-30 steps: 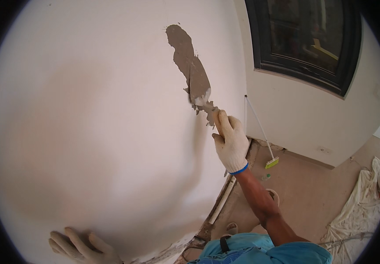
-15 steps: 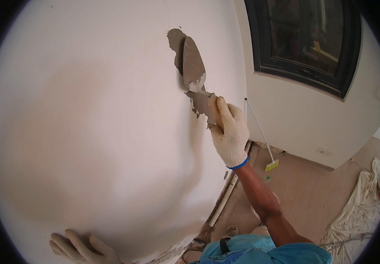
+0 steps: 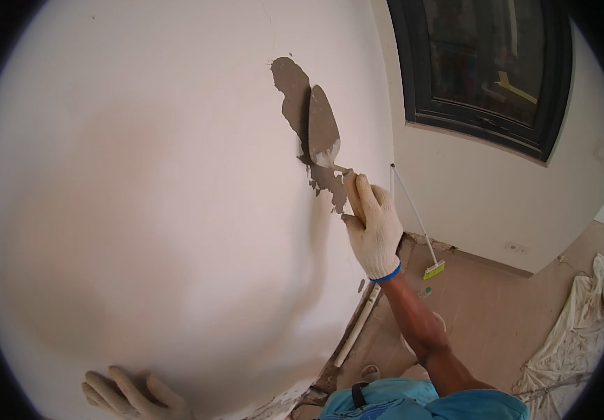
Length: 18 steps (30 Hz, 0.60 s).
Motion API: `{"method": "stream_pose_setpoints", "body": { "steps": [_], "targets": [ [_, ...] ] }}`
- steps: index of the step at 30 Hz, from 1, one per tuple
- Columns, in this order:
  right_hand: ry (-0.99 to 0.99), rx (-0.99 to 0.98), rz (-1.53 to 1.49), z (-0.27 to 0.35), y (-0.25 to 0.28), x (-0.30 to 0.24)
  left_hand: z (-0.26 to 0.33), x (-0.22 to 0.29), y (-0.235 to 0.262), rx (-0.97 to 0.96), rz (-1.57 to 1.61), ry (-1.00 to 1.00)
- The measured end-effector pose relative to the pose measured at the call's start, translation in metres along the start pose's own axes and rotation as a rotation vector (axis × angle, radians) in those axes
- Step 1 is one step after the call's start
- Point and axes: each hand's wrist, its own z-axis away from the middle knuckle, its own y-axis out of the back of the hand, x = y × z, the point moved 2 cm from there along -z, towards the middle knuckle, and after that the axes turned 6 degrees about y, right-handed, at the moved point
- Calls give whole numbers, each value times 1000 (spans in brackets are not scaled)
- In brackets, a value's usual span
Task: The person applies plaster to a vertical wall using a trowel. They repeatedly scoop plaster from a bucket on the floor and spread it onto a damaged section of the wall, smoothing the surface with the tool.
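Trowel sits at the brown patch on the wall; we judge it light, stiff, best gripped by its handle. Our right hand holds that, forearm reaching far; our left hand, near left, fingers spread, wall contact unclear.

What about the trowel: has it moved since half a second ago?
Yes, the trowel has moved down and right, judged against the dark window frame.
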Motion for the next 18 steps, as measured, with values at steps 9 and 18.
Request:
{"method": "stream_pose_setpoints", "body": {
  "steps": [9,18],
  "targets": [
    [45,-25,2,-10,-14,-6,-4,3,3,-12,18,-18],
    [35,-7,-97,16,-2,7,-5,7,6,-53,27,18]
  ]
}}
